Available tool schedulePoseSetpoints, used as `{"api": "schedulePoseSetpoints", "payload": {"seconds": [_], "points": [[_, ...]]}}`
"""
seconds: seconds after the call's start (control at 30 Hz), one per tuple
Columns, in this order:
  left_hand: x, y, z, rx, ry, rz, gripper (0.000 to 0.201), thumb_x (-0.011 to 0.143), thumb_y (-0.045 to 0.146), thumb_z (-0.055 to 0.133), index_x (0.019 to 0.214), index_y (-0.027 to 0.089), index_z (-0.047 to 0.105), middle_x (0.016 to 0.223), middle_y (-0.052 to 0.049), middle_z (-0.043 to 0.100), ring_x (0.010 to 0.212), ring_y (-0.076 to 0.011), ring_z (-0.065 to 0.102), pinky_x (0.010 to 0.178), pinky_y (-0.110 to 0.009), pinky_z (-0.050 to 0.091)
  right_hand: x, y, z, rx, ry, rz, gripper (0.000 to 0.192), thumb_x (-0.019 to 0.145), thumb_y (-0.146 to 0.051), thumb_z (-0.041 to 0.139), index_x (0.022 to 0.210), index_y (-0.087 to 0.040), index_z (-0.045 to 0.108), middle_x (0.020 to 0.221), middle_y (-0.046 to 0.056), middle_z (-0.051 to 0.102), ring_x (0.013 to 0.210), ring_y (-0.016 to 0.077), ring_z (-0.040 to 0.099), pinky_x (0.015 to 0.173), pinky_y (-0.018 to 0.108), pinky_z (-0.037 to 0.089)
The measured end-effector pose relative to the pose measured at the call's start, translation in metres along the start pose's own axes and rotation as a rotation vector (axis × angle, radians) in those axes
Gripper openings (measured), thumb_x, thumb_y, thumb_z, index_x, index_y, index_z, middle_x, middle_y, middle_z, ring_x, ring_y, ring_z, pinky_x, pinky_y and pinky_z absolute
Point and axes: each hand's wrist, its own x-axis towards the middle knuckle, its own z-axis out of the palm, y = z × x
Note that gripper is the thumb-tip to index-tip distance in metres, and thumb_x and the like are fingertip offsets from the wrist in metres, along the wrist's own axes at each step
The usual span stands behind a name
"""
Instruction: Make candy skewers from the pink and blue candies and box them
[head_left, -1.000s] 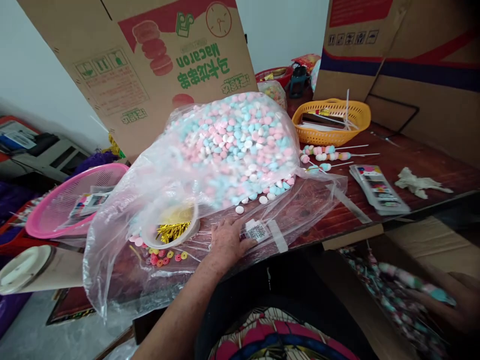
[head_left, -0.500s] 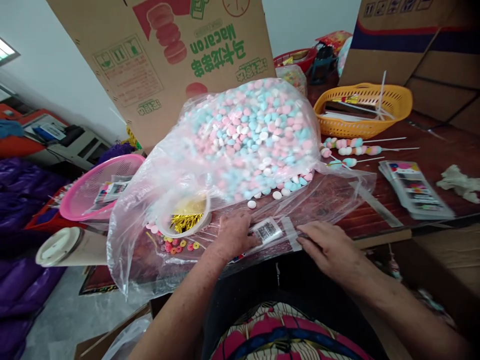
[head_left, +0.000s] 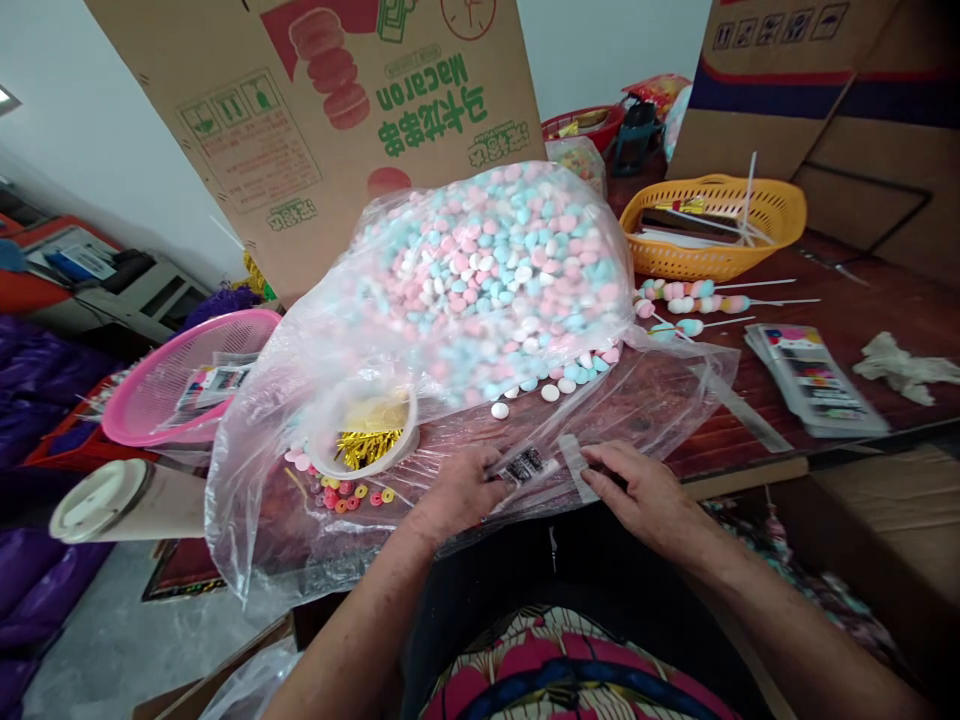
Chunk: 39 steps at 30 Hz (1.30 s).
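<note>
Right hand (head_left: 645, 492) came in from lower right a second ago, now flat on the plastic at bottom centre. Left hand (head_left: 459, 490) has curled, pinching the label packet (head_left: 525, 465) off the desk (head_left: 862, 300). Candy bag (head_left: 487, 280) unmoved, mid-frame. Right fingers loose, grasping nothing

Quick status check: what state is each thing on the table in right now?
Candy bag: open at the near end, full, a few candies spilled at the mouth.
Small sleeve: flat on the plastic, pinched by the left hand.
Right hand: flat on the plastic, holding nothing.
White bowl: upright, holding gold twist ties.
Yellow basket: upright, sticks inside.
Candy skewers: lying flat.
</note>
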Motion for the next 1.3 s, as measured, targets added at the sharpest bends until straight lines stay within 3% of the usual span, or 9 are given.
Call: {"api": "schedulePoseSetpoints", "payload": {"seconds": [0.17,0.23,0.33,0.43,0.53,0.63,0.7,0.97,1.3], "points": [[0.011,0.012,-0.001,-1.253,0.448,-0.212,0.015,0.07,0.017,0.066,0.083,0.016,0.059,0.07,0.001,0.065,0.06,-0.0128,0.06,0.064,-0.028,0.052,0.002,-0.032,0.001,0.275,0.099,0.208,0.053,0.08,-0.046,0.057,0.123,-0.017,0.052,0.111,0.012,0.064,0.098,0.0242,0.06,0.087,0.04,0.047],[0.015,0.027,0.013,-1.519,0.56,-0.313,0.011,0.074,0.012,0.063,0.082,0.016,0.058,0.07,0.001,0.065,0.06,-0.0127,0.061,0.066,-0.029,0.053,0.008,-0.045,0.011,0.414,-0.002,0.261,0.072,0.073,-0.046,0.065,0.135,-0.019,0.04,0.119,0.012,0.062,0.102,0.0243,0.06,0.088,0.04,0.047],[0.005,0.042,0.036,-1.643,0.6,-0.363,0.009,0.08,0.011,0.057,0.087,0.017,0.057,0.077,0.0,0.067,0.066,-0.0127,0.063,0.069,-0.028,0.053,0.024,-0.049,0.021,0.456,-0.139,0.272,0.053,0.08,-0.041,0.055,0.125,-0.014,0.048,0.105,0.01,0.068,0.088,0.021,0.065,0.076,0.034,0.051],[-0.029,0.042,0.043,-1.416,0.307,-0.371,0.011,0.082,0.027,0.061,0.085,0.017,0.055,0.072,0.0,0.065,0.056,-0.0118,0.059,0.055,-0.025,0.05,0.041,-0.037,0.016,0.35,-0.222,0.203,0.029,0.083,-0.031,0.045,0.098,-0.013,0.061,0.081,0.004,0.07,0.069,0.0167,0.063,0.061,0.028,0.049],[-0.058,0.033,0.034,-0.771,-0.037,-0.278,0.025,0.079,0.039,0.061,0.069,0.018,0.053,0.053,0.001,0.057,0.041,-0.0116,0.048,0.044,-0.025,0.041,0.054,-0.026,0.007,0.222,-0.261,0.126,0.013,0.075,-0.023,0.053,0.077,-0.017,0.065,0.067,0.0,0.066,0.063,0.0159,0.058,0.058,0.026,0.044],[-0.048,0.025,0.022,-0.039,0.315,0.02,0.016,0.079,0.034,0.06,0.083,0.019,0.063,0.083,-0.008,0.067,0.081,-0.023,0.06,0.076,-0.037,0.046,0.062,-0.025,0.009,0.085,-0.264,0.049,0.015,0.076,-0.019,0.053,0.082,-0.019,0.066,0.07,0.001,0.066,0.067,0.0165,0.058,0.062,0.026,0.041],[-0.022,0.019,0.02,0.211,0.374,0.111,0.041,0.076,0.03,0.064,0.115,0.019,0.058,0.121,-0.013,0.06,0.113,-0.0317,0.05,0.094,-0.047,0.037,0.065,-0.026,0.016,0.003,-0.258,0.002,0.017,0.081,-0.02,0.05,0.086,-0.019,0.066,0.073,0.002,0.066,0.07,0.0168,0.058,0.066,0.027,0.042],[0.03,-0.003,0.019,0.219,0.321,0.301,0.011,0.082,0.017,0.055,0.079,0.02,0.065,0.092,-0.004,0.069,0.096,-0.0202,0.058,0.097,-0.039,0.035,0.055,-0.019,0.016,-0.283,0.057,-0.116,0.05,0.079,-0.032,0.059,0.125,-0.015,0.053,0.133,0.018,0.046,0.12,0.0333,0.039,0.096,0.048,0.035],[0.024,0.003,0.007,0.259,0.174,0.229,0.04,0.072,0.032,0.07,0.108,0.02,0.061,0.115,-0.01,0.063,0.107,-0.0288,0.055,0.093,-0.043,0.038,0.057,-0.014,0.022,-0.328,-0.043,-0.147,0.027,0.078,-0.029,0.059,0.102,-0.017,0.065,0.108,0.013,0.061,0.102,0.0305,0.05,0.086,0.046,0.04]]}}
